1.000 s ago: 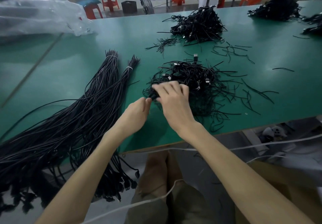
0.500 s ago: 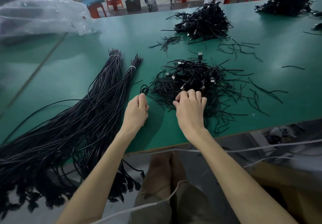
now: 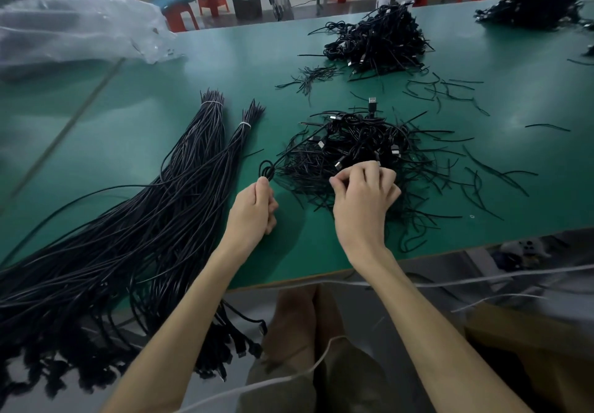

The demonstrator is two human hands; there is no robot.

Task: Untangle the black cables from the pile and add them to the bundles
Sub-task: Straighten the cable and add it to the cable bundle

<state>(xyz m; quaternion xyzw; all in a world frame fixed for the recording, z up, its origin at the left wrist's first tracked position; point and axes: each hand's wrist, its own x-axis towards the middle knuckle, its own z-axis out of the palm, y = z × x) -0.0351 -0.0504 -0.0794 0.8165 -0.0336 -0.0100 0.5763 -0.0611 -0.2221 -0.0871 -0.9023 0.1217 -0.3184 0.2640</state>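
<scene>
Head view: I just split them apart, left hand (image 3: pixel 254 211) grip pinching a cable loop (image 3: pixel 266 168), right hand (image 3: pixel 363 200) clutching the pile (image 3: pixel 353 136). One's probably coming free.

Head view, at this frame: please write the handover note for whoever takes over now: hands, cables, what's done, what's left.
Left hand: pinches a looped cable at the left edge of the near pile.
Right hand: fingers curled into that pile, gripping strands.
Bundles: two, tied with white ties, left of the pile, near ends hanging over the table edge.
Done: both bundles well filled.
Left: free the looped cable, lay it on a bundle; near pile and farther piles unsorted.
</scene>
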